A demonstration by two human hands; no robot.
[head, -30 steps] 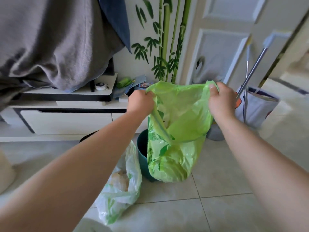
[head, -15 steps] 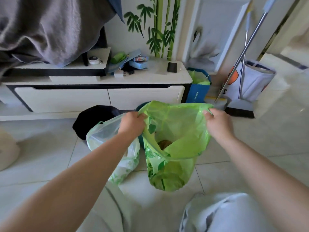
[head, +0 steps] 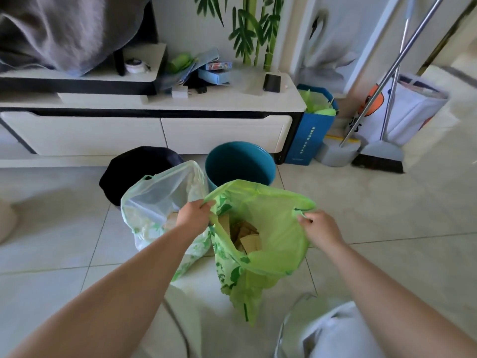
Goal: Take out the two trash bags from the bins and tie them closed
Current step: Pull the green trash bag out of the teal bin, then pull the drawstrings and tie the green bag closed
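Lowered from chest height to just above the tiles, our green bag (head: 260, 244) now hangs clear of the teal bin (head: 240, 164), mouth stretched wide; left hand (head: 193, 215) and right hand (head: 320, 228) each pinch a rim handle. Both bags look out, neither tied. Our pale bag (head: 160, 210) slumps open against the left forearm, before the black bin (head: 136, 171), likely crowding the knot. Broom (head: 379, 156) and cabinet (head: 154, 130) stand well apart.

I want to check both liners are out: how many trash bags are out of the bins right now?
2: the green bag, held open by the left hand and right hand, and the pale bag on the floor beside it.
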